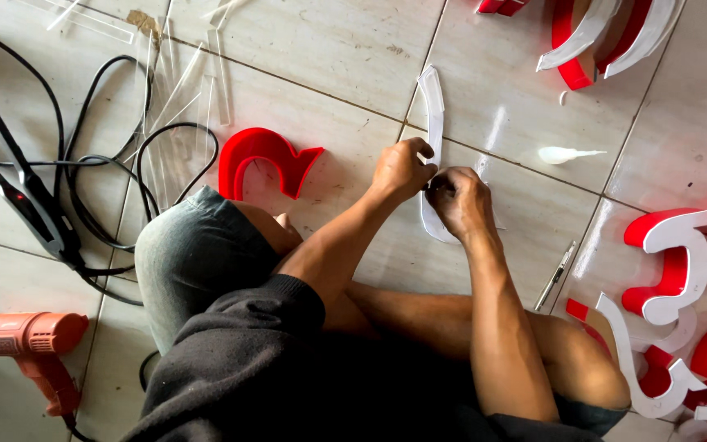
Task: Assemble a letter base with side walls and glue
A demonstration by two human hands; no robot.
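At the bottom of the frame the person's dark sleeve and bent knees fill the foreground, with an orange heat gun (22, 340) cut off at the lower left edge. Just above the middle, both hands meet on a white curved plastic strip (434, 106) lying on the tiled floor (329, 49). The left hand (401, 169) is curled nearly closed, its fingers pinching the strip's edge; the right hand (460, 200) is also bent tight and presses on the same strip, though what its fingertips grip is hidden beneath the knuckles. The strip's middle part is covered by both hands. A slim metal tool (556, 274) lies right of the right forearm. Further up left sits a red curved letter piece (265, 160), beside black cables (100, 164). Red-and-white letter shapes (673, 262) along the right edge are partly cut off.
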